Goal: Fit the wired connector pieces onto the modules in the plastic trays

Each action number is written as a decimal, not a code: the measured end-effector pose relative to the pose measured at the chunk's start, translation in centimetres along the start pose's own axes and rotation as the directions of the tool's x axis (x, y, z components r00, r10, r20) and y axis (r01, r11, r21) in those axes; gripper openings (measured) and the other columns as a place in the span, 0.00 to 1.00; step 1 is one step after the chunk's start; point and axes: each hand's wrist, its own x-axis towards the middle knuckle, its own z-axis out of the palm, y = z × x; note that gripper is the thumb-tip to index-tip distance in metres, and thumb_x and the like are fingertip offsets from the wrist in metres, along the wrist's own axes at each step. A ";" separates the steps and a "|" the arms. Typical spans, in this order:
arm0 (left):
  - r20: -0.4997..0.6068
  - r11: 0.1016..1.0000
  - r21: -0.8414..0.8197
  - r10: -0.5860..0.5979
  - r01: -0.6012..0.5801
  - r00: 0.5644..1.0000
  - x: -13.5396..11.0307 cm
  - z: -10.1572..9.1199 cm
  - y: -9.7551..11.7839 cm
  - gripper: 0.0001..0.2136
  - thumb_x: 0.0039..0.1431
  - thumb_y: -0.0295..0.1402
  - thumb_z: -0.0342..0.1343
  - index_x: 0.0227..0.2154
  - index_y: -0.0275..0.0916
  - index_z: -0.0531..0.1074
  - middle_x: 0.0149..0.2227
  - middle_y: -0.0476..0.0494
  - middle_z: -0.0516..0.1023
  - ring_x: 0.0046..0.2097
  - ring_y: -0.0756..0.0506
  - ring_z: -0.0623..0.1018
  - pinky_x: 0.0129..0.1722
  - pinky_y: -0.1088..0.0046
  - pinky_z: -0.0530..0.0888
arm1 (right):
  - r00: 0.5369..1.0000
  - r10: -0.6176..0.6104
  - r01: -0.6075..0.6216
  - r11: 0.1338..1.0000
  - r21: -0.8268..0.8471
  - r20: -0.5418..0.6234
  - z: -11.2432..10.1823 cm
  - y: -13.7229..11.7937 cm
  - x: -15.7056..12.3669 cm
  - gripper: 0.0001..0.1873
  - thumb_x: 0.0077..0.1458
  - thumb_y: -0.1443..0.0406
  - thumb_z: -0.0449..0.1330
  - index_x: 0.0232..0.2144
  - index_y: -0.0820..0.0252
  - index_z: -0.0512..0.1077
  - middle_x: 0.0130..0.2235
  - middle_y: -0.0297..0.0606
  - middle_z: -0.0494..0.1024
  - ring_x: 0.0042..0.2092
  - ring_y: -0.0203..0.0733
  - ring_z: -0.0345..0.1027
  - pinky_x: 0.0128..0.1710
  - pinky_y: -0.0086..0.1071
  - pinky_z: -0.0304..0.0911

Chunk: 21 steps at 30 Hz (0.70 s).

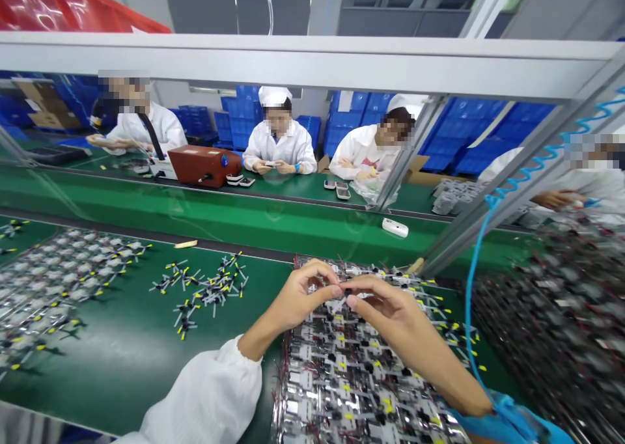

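Observation:
My left hand [310,292] and my right hand [390,304] meet fingertip to fingertip above a tray [299,382] full of small parts. Each hand is closed in a pinch. A small part with a black piece and a pale grey strip [336,305] shows at the right fingertips; what the left fingertips grip is mostly hidden. Rows of white and clear pieces with black bits, yellow tips and thin red wires fill the tray. To the left lies a loose heap of small black parts [215,289] with grey strips and yellow tips.
More filled rows [63,275] lie on the green bench [146,366] at left. Dark stacked trays [551,294] stand at right. A coiled blue cord [471,288] runs down by my right forearm. Behind the metal frame [293,63], several people in white work along a green line.

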 end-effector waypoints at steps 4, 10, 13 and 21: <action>0.090 0.981 0.191 -0.042 0.024 0.995 0.0 -0.3 -0.9 0.09 0.63 0.39 0.58 0.38 0.40 0.73 0.39 0.45 0.75 0.43 0.45 0.73 0.47 0.67 0.69 | 1.000 -0.017 0.019 0.991 -0.132 0.017 -0.9 0.5 0.0 0.11 0.58 0.55 0.59 0.36 0.55 0.73 0.37 0.37 0.78 0.40 0.43 0.73 0.39 0.33 0.68; 0.412 0.692 0.692 -0.145 -0.205 0.900 0.0 -1.5 -3.2 0.13 0.65 0.23 0.47 0.41 0.43 0.75 0.45 0.44 0.73 0.50 0.43 0.68 0.52 0.65 0.66 | 0.997 0.064 -0.075 0.942 -0.328 -0.045 -2.5 3.1 -0.3 0.14 0.57 0.53 0.56 0.38 0.55 0.71 0.33 0.35 0.77 0.31 0.42 0.71 0.31 0.32 0.65; 0.477 0.572 0.765 -0.194 -0.297 0.857 -0.1 -1.6 -3.7 0.18 0.61 0.19 0.47 0.45 0.45 0.75 0.47 0.45 0.71 0.50 0.42 0.67 0.49 0.65 0.67 | 0.991 0.133 -0.129 0.904 -0.408 -0.018 -2.9 4.6 -0.3 0.17 0.57 0.52 0.53 0.41 0.55 0.73 0.35 0.37 0.80 0.32 0.44 0.73 0.32 0.34 0.65; 0.570 0.421 0.784 -0.199 -0.456 0.797 -0.3 -1.3 -3.1 0.20 0.57 0.17 0.48 0.47 0.45 0.73 0.47 0.43 0.69 0.47 0.41 0.68 0.46 0.65 0.68 | 0.982 0.187 -0.142 0.850 -0.508 0.038 -2.5 6.1 0.5 0.09 0.53 0.59 0.54 0.32 0.55 0.71 0.29 0.34 0.79 0.31 0.44 0.73 0.33 0.33 0.63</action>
